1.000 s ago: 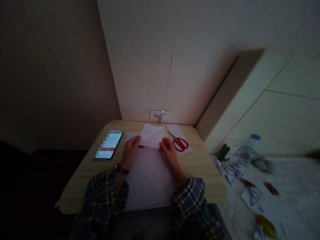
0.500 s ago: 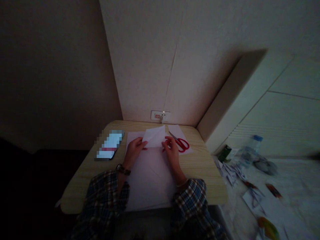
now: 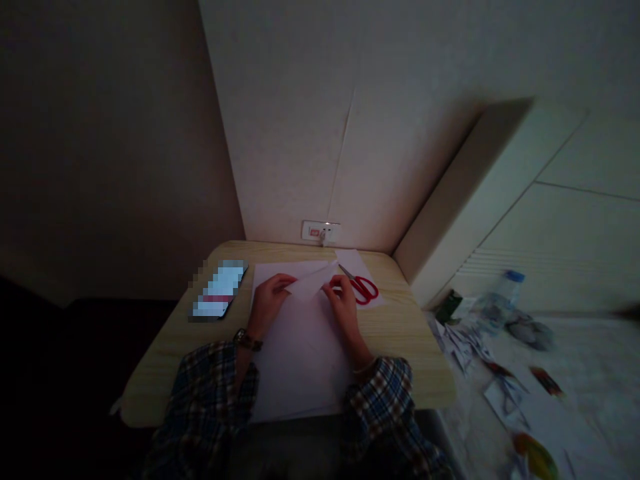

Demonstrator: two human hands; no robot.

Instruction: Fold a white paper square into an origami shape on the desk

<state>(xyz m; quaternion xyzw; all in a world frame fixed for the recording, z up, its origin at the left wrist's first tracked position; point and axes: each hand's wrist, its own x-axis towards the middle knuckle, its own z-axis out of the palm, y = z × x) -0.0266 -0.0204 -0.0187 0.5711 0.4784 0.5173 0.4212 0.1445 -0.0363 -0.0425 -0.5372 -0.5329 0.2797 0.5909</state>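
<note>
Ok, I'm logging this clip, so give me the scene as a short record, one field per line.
Left hand: holding the left side of a small paper
Right hand: pinching the small paper's right side
Beneath: a larger sheet on the table
Right of the hands: scissors with red handles, lying on another paper
Left of the hands: phone, screen lit, contents pixelated
Wall: socket just above the table's far edge
Beyond the table, right: bottle with blue cap, paper scraps
Light: dim
</note>
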